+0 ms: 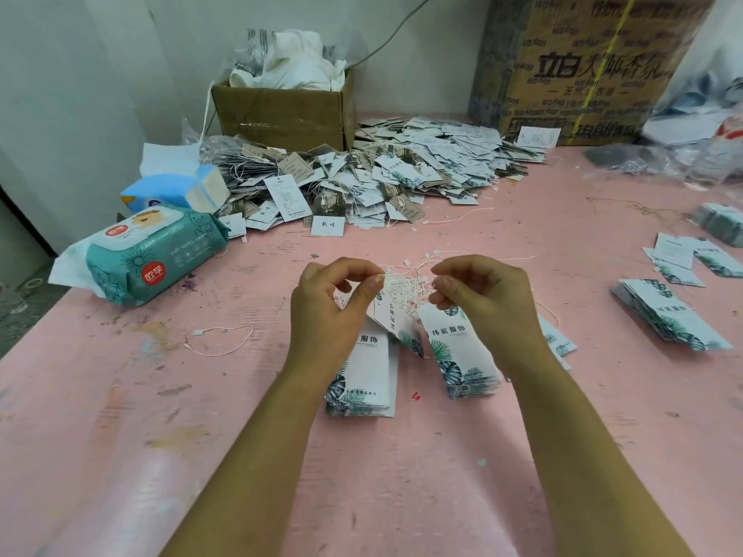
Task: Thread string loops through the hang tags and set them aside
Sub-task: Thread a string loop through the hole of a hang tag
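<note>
Hundreds of strung hang tags (402, 170) heap at the far side of the pink table (402, 476). Two stiff tag stacks (462, 355) lie beneath the hands. Left hand (329, 311) and right hand (482, 299) each pinch the tangled string loops (406, 289), which look light, limp and quick to snag; best drawn out singly by the clasp.

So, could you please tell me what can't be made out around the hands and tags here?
Head view:
- Holes of the near tags: hidden by the string bundle, left hand and right hand.
- Print on the far tag pile: too small, blurred.
- Cut off by the frame's right edge: a tag stack.
</note>
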Motion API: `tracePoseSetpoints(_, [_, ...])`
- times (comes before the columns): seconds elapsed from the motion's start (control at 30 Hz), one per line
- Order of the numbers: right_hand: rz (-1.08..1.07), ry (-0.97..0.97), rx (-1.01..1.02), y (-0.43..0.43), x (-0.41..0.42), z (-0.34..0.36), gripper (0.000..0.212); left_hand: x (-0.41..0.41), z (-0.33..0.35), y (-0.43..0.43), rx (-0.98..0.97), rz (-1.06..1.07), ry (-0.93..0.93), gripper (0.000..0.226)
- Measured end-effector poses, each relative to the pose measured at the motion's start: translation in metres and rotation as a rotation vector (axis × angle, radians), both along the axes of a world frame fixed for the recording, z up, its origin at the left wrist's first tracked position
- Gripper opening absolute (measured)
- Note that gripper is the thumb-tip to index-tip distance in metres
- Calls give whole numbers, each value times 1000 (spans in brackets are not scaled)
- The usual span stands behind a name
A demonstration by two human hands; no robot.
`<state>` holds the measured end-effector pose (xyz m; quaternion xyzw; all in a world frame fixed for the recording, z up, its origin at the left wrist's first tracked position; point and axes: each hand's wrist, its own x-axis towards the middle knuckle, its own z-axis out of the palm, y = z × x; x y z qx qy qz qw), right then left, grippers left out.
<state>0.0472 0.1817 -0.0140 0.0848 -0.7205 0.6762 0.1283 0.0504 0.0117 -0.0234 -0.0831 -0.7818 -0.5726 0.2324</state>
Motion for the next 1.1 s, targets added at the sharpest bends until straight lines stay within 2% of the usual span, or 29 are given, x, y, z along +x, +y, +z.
tracePoseSetpoints(0.2, [118,-20,86,-9,3,0,31,5,4,2,-85,-103,43,25])
tracePoseSetpoints(0.43, [42,86,184,-12,5,1,30,5,3,5,-81,-163,49,25])
tracePoseSetpoints(0.7, [43,138,118,-12,7,1,25,6,2,5,-93,-198,69,24])
tracePoseSetpoints(0.87, [80,154,166,-14,7,0,21,6,1,5,-99,-212,63,11])
tracePoseSetpoints(1.1, [121,142,111,-13,7,0,24,5,0,5,-124,-210,51,20])
